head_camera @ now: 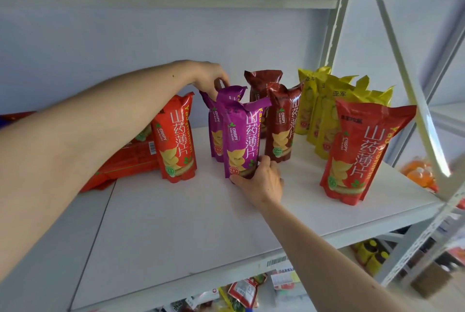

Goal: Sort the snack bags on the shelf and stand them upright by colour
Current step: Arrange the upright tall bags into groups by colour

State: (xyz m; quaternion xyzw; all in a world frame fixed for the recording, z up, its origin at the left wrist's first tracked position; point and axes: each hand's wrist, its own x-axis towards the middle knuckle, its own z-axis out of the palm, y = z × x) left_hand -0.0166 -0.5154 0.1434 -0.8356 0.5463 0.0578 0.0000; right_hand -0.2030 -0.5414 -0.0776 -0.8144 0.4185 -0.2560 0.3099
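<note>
1. Far left: red bags lying flat [125, 160] on the shelf [176, 223], long axis horizontal, barcode side up, partly hidden by the left forearm.
2. Next: red bag [175, 140] upright, long axis vertical, crimped top up, printed front toward camera.
3. Left hand [208, 77] reaches over from the left; fingers [221, 85] pinch the top crimp of the rear purple bag [214, 133]. That bag is upright, slight lean.
4. Front purple bag [241, 140] stands just in front of the rear one, touching or overlapping it, long axis vertical, top up, front facing camera.
5. Right hand [261, 180] at that bag's base: thumb across the lower front, remaining fingers curled round the right side, gripping it.
6. Two maroon bags [281, 123] upright, one behind the other, just right of the purple pair.
7. Yellow bags [324, 115] in an upright cluster toward the back right, tops up.
8. Second upright red bag [357, 155] at front right, near the shelf edge, well apart from the left red ones.
9. Surface: white board shelf on a grey-white metal rack; diagonal brace [412, 85] at right; pale wall behind. Lower shelf holds mixed packets [241, 291]; orange bottles [417, 173] sit beyond the rack, blurred.
</note>
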